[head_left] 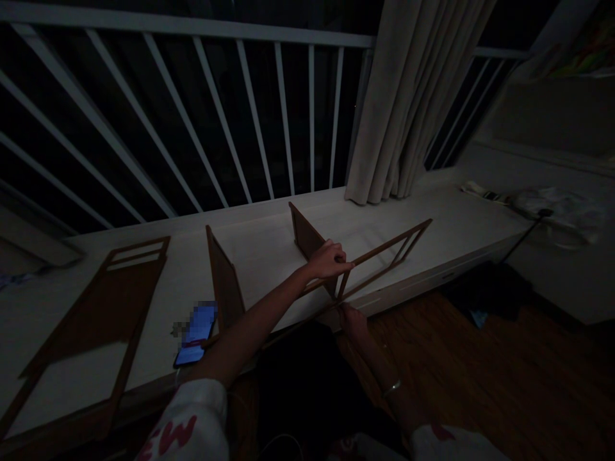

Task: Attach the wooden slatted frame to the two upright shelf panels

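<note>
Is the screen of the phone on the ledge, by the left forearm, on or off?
On: the phone glows bright blue against the dim ledge.

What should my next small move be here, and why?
Perhaps slide the phone aside with your left hand, while your right hand steadies the wooden frame at its near lower corner. A wooden end overlaps the phone in this view, though I can't tell whether they touch.

Frame (394, 241) matt wd; curtain (398, 96) cloth.
</note>
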Demonstrator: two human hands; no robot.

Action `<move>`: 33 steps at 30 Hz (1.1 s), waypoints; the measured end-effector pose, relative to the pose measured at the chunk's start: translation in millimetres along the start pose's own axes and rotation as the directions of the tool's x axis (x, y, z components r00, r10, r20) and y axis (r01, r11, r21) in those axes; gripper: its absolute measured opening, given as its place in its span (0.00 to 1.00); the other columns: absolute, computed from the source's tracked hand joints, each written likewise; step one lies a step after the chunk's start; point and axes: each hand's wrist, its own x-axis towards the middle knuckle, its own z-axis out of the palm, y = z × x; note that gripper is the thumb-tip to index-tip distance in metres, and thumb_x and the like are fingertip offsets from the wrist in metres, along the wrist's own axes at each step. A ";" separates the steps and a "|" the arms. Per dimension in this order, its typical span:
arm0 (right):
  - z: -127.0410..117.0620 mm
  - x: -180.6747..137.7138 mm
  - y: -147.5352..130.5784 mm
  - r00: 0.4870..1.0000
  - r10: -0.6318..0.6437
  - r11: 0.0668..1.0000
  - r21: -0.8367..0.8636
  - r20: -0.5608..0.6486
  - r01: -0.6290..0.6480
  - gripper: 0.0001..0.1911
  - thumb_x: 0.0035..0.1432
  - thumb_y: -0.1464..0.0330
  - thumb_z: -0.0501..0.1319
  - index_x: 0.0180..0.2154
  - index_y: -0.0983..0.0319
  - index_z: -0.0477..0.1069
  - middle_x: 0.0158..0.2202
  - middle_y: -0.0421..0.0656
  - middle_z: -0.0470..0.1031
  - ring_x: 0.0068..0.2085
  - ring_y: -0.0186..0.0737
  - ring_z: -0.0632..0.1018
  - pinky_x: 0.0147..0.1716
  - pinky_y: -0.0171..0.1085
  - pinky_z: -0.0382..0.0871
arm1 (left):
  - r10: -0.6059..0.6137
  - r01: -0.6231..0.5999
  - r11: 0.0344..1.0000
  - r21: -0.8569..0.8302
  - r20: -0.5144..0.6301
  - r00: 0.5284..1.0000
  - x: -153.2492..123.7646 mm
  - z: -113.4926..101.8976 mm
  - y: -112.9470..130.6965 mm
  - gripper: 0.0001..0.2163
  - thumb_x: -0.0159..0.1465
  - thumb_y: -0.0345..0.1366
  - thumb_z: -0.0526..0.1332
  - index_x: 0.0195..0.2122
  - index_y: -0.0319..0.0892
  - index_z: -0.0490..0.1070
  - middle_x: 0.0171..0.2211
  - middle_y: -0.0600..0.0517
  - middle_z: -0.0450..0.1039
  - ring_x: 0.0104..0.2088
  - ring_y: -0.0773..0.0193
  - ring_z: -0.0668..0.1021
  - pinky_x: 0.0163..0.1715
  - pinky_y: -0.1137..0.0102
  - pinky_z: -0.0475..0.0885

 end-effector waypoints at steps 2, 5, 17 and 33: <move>-0.2 0.1 0.3 1.000 -0.002 1.000 0.015 0.003 0.002 0.14 0.59 0.64 0.45 0.39 0.61 0.65 0.34 0.46 0.73 0.35 0.36 0.74 0.30 0.31 0.59 | 0.004 -0.004 1.000 -0.003 0.001 1.000 0.1 0.0 -0.2 0.13 0.53 0.45 0.54 0.22 0.41 0.68 0.26 0.53 0.63 0.35 0.64 0.63 0.34 0.72 0.60; 1.4 -0.6 1.2 1.000 0.019 0.999 0.043 -0.008 -0.019 0.14 0.59 0.63 0.45 0.41 0.60 0.64 0.35 0.45 0.73 0.34 0.36 0.74 0.30 0.31 0.58 | -0.003 0.003 1.000 -0.008 -0.008 1.000 0.1 -0.4 0.2 0.13 0.53 0.45 0.55 0.22 0.41 0.68 0.26 0.53 0.63 0.36 0.64 0.63 0.35 0.71 0.60; 3.5 -1.1 -0.7 0.996 0.078 0.996 0.050 -0.033 -0.076 0.14 0.58 0.64 0.45 0.42 0.61 0.63 0.34 0.44 0.72 0.35 0.37 0.74 0.29 0.31 0.58 | -0.025 0.025 1.000 -0.003 0.013 1.000 -0.5 -2.9 2.6 0.13 0.53 0.46 0.55 0.22 0.41 0.69 0.27 0.52 0.64 0.36 0.64 0.63 0.36 0.72 0.60; 12.0 3.8 10.4 0.995 -0.060 0.986 0.153 -0.082 0.072 0.12 0.56 0.70 0.47 0.40 0.64 0.64 0.32 0.45 0.73 0.33 0.36 0.73 0.31 0.30 0.58 | -0.032 0.032 0.999 0.001 0.018 0.999 0.1 -3.3 5.0 0.14 0.52 0.47 0.55 0.22 0.41 0.69 0.27 0.52 0.64 0.36 0.64 0.63 0.35 0.71 0.61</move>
